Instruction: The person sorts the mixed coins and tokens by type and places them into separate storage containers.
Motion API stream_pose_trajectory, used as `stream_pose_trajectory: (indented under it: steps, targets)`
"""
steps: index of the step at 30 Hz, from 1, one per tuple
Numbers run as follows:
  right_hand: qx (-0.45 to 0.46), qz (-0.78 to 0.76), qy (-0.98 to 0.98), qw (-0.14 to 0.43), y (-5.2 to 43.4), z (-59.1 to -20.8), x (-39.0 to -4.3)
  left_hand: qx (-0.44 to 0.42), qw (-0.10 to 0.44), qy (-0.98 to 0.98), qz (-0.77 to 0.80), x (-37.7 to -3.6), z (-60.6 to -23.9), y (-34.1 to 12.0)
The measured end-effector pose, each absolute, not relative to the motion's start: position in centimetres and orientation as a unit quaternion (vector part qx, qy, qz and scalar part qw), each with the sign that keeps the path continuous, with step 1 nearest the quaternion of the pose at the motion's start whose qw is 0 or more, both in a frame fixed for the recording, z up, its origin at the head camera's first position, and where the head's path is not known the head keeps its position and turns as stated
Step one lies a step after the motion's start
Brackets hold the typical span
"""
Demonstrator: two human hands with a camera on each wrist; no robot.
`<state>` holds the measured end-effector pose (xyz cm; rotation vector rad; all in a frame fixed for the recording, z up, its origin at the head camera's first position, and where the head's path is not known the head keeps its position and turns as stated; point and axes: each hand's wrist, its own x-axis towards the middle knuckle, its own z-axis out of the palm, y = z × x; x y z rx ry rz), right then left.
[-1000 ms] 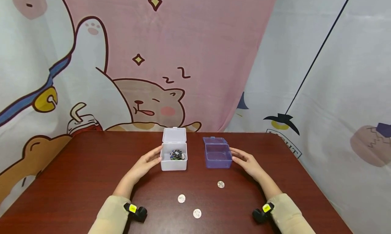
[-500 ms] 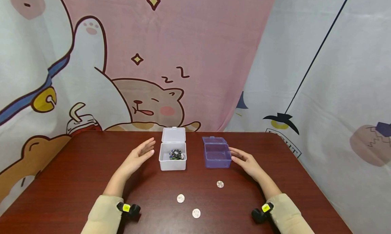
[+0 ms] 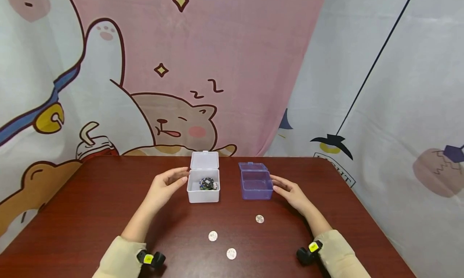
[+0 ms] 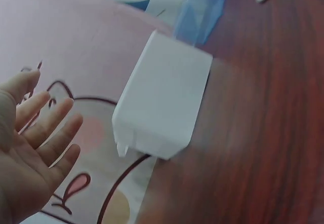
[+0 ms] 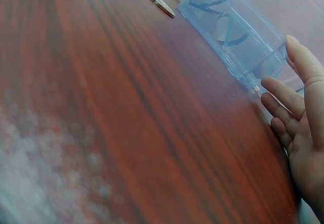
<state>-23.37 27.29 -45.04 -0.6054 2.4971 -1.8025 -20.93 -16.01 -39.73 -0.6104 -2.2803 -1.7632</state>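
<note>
A small white box (image 3: 203, 186) stands open on the dark red table (image 3: 90, 205), its lid tipped back, with dark round chips inside. Just left of it my left hand (image 3: 167, 183) hovers with straight fingers, close to the box's side but apart from it; the left wrist view shows the same white box (image 4: 164, 100) and my spread fingers (image 4: 43, 127). An open, see-through purple box (image 3: 255, 182) stands to the right. My right hand (image 3: 288, 189) lies open beside it, fingertips (image 5: 276, 89) near the purple box (image 5: 233, 29).
Three silvery coins lie on the table in front of the boxes: one (image 3: 259, 218) near the purple box, two (image 3: 212, 236) (image 3: 231, 253) closer to me. A cartoon curtain hangs behind the table's far edge.
My left hand let go of the white box's side, drew back to the left, then came close to it again. The right hand has stayed beside the purple box.
</note>
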Motion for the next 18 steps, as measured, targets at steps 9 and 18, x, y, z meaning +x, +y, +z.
stream_pose_trajectory:
  steps: [9,18]
  targets:
    - [-0.193,-0.583,0.789,0.003,27.3,-45.0,-23.4,-0.24,0.101,-0.759,-0.597,-19.5,-40.3,-14.7]
    - [-0.191,-0.581,0.792,0.005,27.1,-44.8,-23.2,-0.299,-0.004,-0.762,-0.575,-18.6,-42.5,-14.6]
